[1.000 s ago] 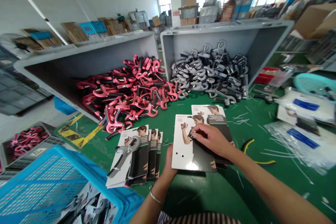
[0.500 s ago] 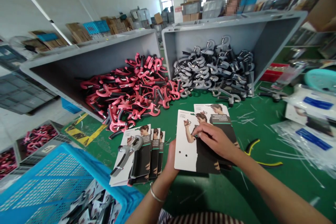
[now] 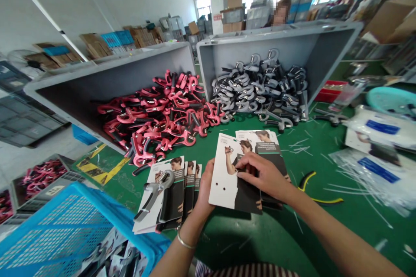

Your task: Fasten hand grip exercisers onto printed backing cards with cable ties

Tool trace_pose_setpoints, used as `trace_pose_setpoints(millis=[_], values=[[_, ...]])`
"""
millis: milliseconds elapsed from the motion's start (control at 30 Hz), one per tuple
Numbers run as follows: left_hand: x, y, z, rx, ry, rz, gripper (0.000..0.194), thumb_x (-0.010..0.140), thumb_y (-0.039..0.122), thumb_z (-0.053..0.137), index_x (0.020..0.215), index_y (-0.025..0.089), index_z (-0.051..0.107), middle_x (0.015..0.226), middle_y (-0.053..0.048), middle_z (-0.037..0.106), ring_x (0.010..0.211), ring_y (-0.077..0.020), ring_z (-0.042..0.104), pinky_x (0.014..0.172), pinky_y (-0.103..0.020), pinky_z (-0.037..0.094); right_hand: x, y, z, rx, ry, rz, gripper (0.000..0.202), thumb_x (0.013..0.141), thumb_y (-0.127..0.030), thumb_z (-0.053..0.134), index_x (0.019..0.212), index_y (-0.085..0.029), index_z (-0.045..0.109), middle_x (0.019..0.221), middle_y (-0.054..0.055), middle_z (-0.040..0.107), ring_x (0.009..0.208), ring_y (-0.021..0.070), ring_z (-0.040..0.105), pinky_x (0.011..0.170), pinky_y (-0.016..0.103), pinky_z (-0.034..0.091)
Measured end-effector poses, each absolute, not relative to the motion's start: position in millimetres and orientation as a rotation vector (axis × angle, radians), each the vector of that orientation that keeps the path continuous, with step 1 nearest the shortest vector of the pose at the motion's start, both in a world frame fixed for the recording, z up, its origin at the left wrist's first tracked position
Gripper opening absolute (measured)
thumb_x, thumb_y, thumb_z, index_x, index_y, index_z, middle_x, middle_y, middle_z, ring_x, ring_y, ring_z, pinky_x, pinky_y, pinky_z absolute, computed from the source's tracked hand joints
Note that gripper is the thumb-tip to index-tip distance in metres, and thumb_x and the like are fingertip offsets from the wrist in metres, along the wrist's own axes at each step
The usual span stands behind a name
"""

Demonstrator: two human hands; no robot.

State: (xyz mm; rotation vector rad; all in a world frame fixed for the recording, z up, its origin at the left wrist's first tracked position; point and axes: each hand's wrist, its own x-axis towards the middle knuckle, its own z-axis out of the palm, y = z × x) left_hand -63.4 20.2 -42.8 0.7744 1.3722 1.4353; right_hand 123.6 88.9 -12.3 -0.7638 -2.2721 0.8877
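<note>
My left hand (image 3: 204, 186) grips a printed packaging card (image 3: 224, 197) by its left edge, the fingers hidden behind it. The card is tilted up and has small punched holes. Over its front, my right hand (image 3: 264, 177) has thumb and forefinger pinched together at the middle; anything between them is too small to make out. Behind that card lies a stack of similar cards (image 3: 271, 145). To the left, a grey and black hand grip strengthener (image 3: 159, 192) rests on overlapping cards (image 3: 185, 199).
Tilted grey crates hold red hand grips (image 3: 169, 108) and grey hand grips (image 3: 256, 84). A blue basket (image 3: 107, 207) stands at lower left. Yellow-black pliers (image 3: 320, 199), white plastic strips (image 3: 360, 190) and plastic bags (image 3: 380, 169) lie right. Another person (image 3: 281, 11) is behind the crates.
The held card has shifted slightly left and tilted a little. My left hand's fingers show more at its edge, and my right fingertips have drawn together. The whole view has shifted slightly.
</note>
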Motion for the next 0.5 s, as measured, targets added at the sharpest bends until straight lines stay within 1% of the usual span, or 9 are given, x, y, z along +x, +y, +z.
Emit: trace_pose_setpoints(millis=[100,133,200,267,300,333,400,467,500], values=[[-68.4,10.8,-34.1,0.738,1.341,1.41,0.051,0.078,0.054,0.067,0.114,0.019,0.068,0.094,-0.007,0.074,0.089,-0.026,0.069,0.075,-0.032,0.053,123.6,83.9,-14.1,-0.744,-2.219,0.852,0.006,0.094,-0.028,0.062,0.096,-0.024,0.066,0.098,0.003,0.062,0.094,0.0182,0.058,0.086,0.032,0.045],[-70.2,8.8,-31.9,0.721,1.326,1.391,0.053,0.078,0.056,0.067,0.116,0.019,0.068,0.094,-0.008,0.075,0.09,-0.0271,0.069,0.074,-0.033,0.053,123.3,83.0,-15.1,-0.74,-2.192,0.856,0.007,0.095,-0.028,0.06,0.094,-0.024,0.066,0.099,0.003,0.062,0.097,0.0185,0.058,0.089,0.033,0.045],[-72.8,8.1,-29.2,0.701,1.303,1.365,0.059,0.081,0.061,0.062,0.12,0.018,0.066,0.099,-0.01,0.075,0.092,-0.0279,0.069,0.073,-0.033,0.054,122.0,83.7,-17.6,-0.736,-2.122,0.901,0.009,0.096,-0.028,0.059,0.093,-0.024,0.066,0.099,0.003,0.062,0.099,0.0183,0.058,0.093,0.034,0.045],[-72.9,10.7,-27.5,0.694,1.329,1.312,0.063,0.077,0.058,0.068,0.126,0.018,0.062,0.105,-0.009,0.075,0.09,-0.0271,0.07,0.072,-0.032,0.054,120.4,86.4,-19.8,-0.745,-2.025,0.966,0.009,0.095,-0.03,0.06,0.09,-0.023,0.065,0.098,0.003,0.062,0.101,0.0183,0.057,0.094,0.034,0.045],[-71.7,12.3,-26.6,0.689,1.341,1.267,0.068,0.072,0.053,0.075,0.129,0.019,0.06,0.107,-0.009,0.074,0.088,-0.0262,0.071,0.071,-0.032,0.054,120.0,87.4,-20.3,-0.753,-1.961,1.013,0.01,0.094,-0.031,0.061,0.089,-0.023,0.064,0.097,0.002,0.061,0.098,0.0179,0.058,0.091,0.033,0.047],[-69.8,13.7,-25.4,0.682,1.343,1.217,0.074,0.066,0.046,0.082,0.131,0.02,0.058,0.107,-0.008,0.074,0.083,-0.0251,0.071,0.069,-0.031,0.054,120.1,87.4,-20.4,-0.761,-1.886,1.074,0.011,0.094,-0.032,0.062,0.088,-0.023,0.063,0.096,0.002,0.06,0.092,0.017,0.058,0.085,0.031,0.049],[-65.1,15.4,-22.1,0.659,1.297,1.146,0.079,0.059,0.038,0.087,0.13,0.019,0.058,0.104,-0.008,0.075,0.073,-0.0229,0.071,0.065,-0.03,0.053,123.9,83.2,-19.4,-0.771,-1.716,1.21,0.014,0.093,-0.036,0.062,0.088,-0.023,0.061,0.095,0.001,0.058,0.074,0.0136,0.057,0.067,0.027,0.051],[-60.9,16.2,-18.1,0.625,1.239,1.152,0.076,0.058,0.038,0.086,0.126,0.016,0.06,0.1,-0.009,0.076,0.067,-0.0221,0.071,0.061,-0.029,0.053,136.8,73.5,-18.8,-0.798,-1.56,1.264,0.016,0.093,-0.04,0.06,0.089,-0.024,0.06,0.098,0.002,0.058,0.063,0.011,0.053,0.055,0.025,0.048],[-59.1,16.4,-16.2,0.611,1.24,1.176,0.075,0.058,0.038,0.086,0.125,0.016,0.061,0.1,-0.009,0.076,0.067,-0.0219,0.071,0.059,-0.029,0.053,148.1,67.8,-19.8,-0.833,-1.507,1.241,0.017,0.094,-0.041,0.058,0.092,-0.024,0.061,0.102,0.003,0.059,0.062,0.0108,0.053,0.053,0.025,0.048]])
